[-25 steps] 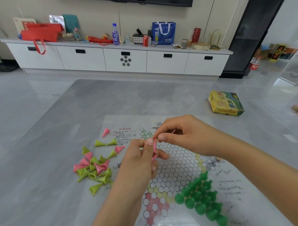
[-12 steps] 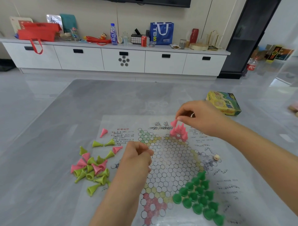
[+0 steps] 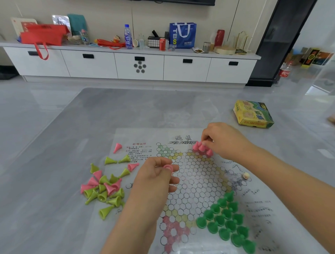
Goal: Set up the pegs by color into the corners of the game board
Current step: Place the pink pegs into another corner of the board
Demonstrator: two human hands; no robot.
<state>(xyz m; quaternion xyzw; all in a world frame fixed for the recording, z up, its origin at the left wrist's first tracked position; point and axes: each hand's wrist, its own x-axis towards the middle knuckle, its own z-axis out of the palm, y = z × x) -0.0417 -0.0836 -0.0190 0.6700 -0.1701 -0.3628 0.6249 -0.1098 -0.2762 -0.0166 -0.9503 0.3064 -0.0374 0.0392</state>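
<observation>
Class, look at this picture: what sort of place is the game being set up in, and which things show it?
Probably a home living room: a long white cabinet cluttered with bags and bottles, a low grey table, and a screen's edge on the wall.

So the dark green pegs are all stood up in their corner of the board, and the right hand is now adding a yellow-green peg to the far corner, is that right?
Not quite. The head view shows the right hand at a cluster of pink pegs in the far corner, not yellow-green ones. The yellow-green pegs lie loose in the pile left of the board. The dark green pegs do stand in their near right corner.
</observation>
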